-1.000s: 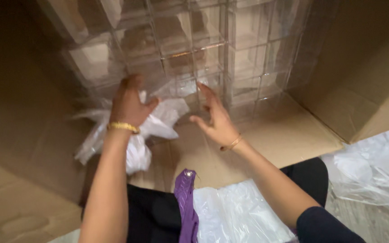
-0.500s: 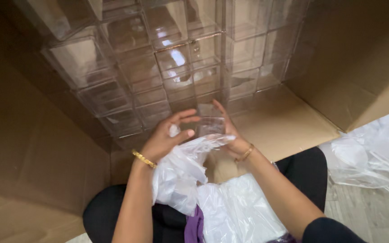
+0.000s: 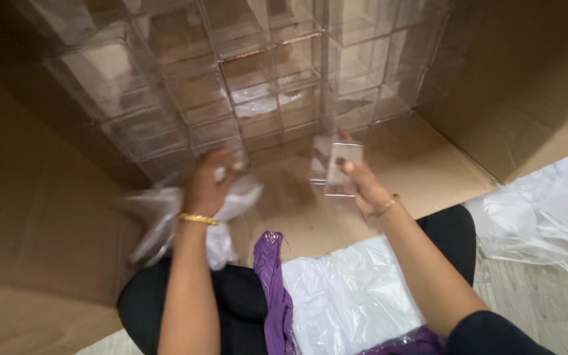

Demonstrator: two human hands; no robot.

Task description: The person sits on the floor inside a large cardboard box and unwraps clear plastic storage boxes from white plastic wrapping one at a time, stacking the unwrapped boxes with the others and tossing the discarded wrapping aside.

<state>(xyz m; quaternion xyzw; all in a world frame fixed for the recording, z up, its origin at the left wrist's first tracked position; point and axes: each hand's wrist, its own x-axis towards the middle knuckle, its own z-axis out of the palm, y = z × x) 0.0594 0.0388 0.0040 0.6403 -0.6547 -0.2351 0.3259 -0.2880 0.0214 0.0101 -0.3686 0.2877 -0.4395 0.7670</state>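
Head view, close, steeply downward

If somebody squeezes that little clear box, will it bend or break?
The clear box in the right hand looks like thin, hard plastic with sharp corners, so it would probably stay stiff and might crack if squeezed hard. It seems light, held by the fingers alone. Its smooth, shiny sides could be slippery. The plastic wrap in the left hand is crumpled, so it is floppy.
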